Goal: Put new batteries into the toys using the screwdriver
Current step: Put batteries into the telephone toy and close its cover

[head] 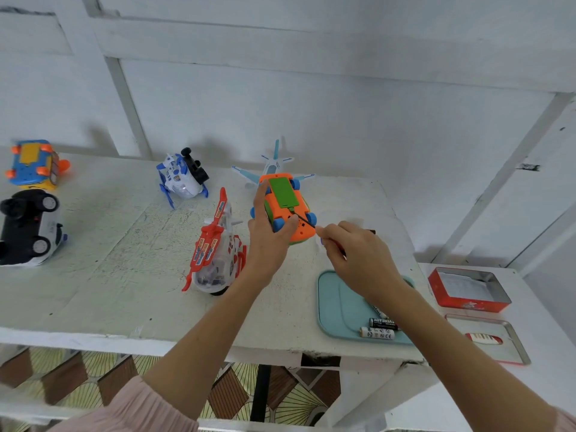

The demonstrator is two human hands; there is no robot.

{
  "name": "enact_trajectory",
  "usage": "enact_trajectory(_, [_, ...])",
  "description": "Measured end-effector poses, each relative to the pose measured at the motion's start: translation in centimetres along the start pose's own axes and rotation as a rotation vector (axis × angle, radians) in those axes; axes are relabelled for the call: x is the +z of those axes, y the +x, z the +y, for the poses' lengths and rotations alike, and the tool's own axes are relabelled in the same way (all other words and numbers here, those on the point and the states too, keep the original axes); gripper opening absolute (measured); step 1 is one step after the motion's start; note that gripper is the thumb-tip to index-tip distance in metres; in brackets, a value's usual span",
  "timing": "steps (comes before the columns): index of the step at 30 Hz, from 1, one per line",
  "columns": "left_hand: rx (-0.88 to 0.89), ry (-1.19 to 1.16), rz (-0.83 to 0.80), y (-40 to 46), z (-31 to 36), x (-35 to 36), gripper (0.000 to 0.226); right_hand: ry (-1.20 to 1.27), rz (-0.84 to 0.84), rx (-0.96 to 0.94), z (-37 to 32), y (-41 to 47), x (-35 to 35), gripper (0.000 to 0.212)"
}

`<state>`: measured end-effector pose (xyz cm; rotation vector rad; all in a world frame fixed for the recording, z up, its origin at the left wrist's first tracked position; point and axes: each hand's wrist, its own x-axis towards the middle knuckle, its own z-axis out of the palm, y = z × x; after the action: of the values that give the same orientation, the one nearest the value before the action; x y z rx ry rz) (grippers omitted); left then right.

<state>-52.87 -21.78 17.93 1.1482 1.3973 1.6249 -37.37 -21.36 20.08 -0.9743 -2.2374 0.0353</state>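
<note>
An orange toy car [285, 202] lies upside down on the white table, its green battery cover facing up. My left hand [268, 235] grips the car from its left side, thumb across the near end. My right hand [355, 257] pinches a thin screwdriver [304, 220] whose tip meets the near edge of the green cover. Its handle is mostly hidden in my fingers. Several batteries [378, 328] lie on a teal tray [333, 307] under my right forearm.
A red and white helicopter toy [215, 251] lies left of my left hand. Behind are a blue and white toy [182, 177] and a light blue plane [274, 165]. At far left sit a blue-orange toy [32, 165] and a black-white car [29, 227]. A red tin [467, 289] and its lid [489, 338] stand at right.
</note>
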Motion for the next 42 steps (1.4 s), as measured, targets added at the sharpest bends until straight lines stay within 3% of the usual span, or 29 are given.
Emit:
enact_trajectory(16, [-0.124,-0.151,-0.007,-0.2,0.0,0.1,0.071,0.044,0.012,-0.005,0.0,-0.2,0.9,0.037])
enact_trajectory(30, [-0.225,-0.146,0.033,0.2,-0.8,-0.2,0.073,0.138,-0.13,0.115,1.2,0.2,2.0,0.019])
enact_trajectory(42, [-0.074,-0.134,0.002,0.2,-1.7,-0.5,0.069,0.176,-0.073,0.15,1.6,-0.5,1.7,0.029])
